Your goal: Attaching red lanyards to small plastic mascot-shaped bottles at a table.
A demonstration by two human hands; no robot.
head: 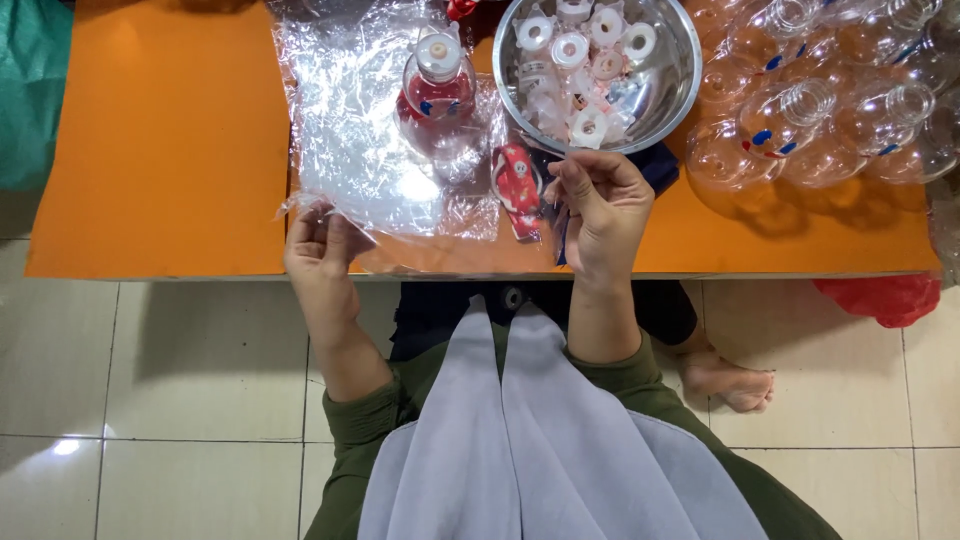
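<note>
My left hand [320, 248] pinches the near left corner of a sheet of clear plastic wrap [370, 130] spread over the orange table [160, 140]. A small clear bottle [436, 92] with red liquid and a white cap stands on the wrap. My right hand [600, 205] hovers just below a steel bowl [680, 90] of white caps, fingers curled around something small that I cannot make out. A red patterned roll of tape [518, 185] lies between my hands.
Several empty clear bottles [820, 110] are piled at the table's right end. A red plastic bag [880, 298] hangs off the right front edge. A teal cloth [30, 90] lies at the far left. Tiled floor and a bare foot [730, 380] are below.
</note>
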